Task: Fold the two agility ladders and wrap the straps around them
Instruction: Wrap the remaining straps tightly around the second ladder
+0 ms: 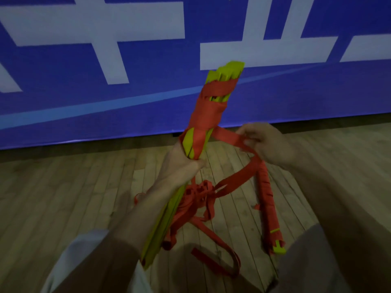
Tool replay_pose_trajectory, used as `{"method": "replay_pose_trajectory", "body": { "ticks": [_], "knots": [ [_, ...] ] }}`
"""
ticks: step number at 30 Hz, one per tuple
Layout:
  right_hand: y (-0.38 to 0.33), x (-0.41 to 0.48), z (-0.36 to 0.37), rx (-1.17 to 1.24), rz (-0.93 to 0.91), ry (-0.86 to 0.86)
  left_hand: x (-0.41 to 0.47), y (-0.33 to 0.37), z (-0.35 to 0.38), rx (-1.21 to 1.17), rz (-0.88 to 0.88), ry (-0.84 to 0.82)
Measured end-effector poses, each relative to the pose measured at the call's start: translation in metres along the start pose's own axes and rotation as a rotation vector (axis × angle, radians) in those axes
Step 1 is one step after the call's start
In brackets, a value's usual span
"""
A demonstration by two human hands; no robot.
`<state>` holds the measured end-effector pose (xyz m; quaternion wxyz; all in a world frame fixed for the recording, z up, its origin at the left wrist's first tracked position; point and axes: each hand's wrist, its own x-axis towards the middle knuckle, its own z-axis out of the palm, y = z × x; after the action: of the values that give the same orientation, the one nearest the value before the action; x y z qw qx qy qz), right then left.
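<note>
Head view, logged remotely: left hand (182, 163) was clenched round the first agility ladder (211, 111) at mid-length, holding the yellow-green bundle tilted up toward the centre of the frame. Red wrap covered the upper part only. Right hand (268, 144) pinched the free strap (228, 137), drawn out taut to the right of the bundle. The second agility ladder (267, 199) lay on the wooden floor (63, 187) at lower right, apparently already wrapped.

I judged the wrapping about half done. To do it well, I would hold tension in the strap, lay each turn flat and overlapping the last, and work down toward the gripping hand, shifting that grip lower as turns arrive. Rungs must stay squared or the wrap will slacken.

Hazards: a tangle of loose straps (198, 191) hung below the left hand at frame centre, and a tail (220, 263) trailed on the floor at the bottom; either could snag a turn. The blue banner (84, 60) stood close behind the bundle's tip, so room lay to the sides.
</note>
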<state>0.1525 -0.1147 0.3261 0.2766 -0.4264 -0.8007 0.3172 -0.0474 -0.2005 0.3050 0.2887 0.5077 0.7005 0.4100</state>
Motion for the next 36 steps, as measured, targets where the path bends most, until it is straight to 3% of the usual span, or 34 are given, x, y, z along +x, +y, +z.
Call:
{"method": "replay_pose_trajectory", "body": {
  "ticks": [2,6,9,12,16,19,28,32,36],
  "knots": [
    [-0.003,0.001,0.009,-0.016,0.061,0.063,0.003,-0.003,0.001,0.075,-0.024,-0.003],
    [-0.027,-0.002,0.025,0.500,0.238,0.042,0.004,-0.002,0.006,0.222,-0.053,-0.036],
    [-0.040,-0.005,0.026,0.635,0.291,0.016,0.002,0.000,0.007,0.308,-0.080,-0.069],
    [-0.041,-0.009,0.026,0.494,0.337,0.069,0.001,-0.002,0.010,0.352,-0.074,-0.132],
    [-0.035,-0.014,0.034,0.046,0.157,0.073,-0.003,-0.003,0.016,0.441,-0.052,-0.151],
    [-0.040,-0.017,0.050,0.063,0.182,0.045,-0.006,0.000,0.016,0.428,0.005,-0.120],
    [-0.043,-0.005,0.052,0.156,0.301,0.375,-0.021,0.014,0.023,0.492,0.280,-0.107],
    [-0.041,-0.002,0.041,0.241,0.287,0.393,-0.014,0.006,0.022,0.238,0.328,-0.153],
    [-0.046,-0.001,0.028,0.403,0.266,0.393,-0.007,0.003,0.020,-0.170,0.107,-0.466]
  ]
}}
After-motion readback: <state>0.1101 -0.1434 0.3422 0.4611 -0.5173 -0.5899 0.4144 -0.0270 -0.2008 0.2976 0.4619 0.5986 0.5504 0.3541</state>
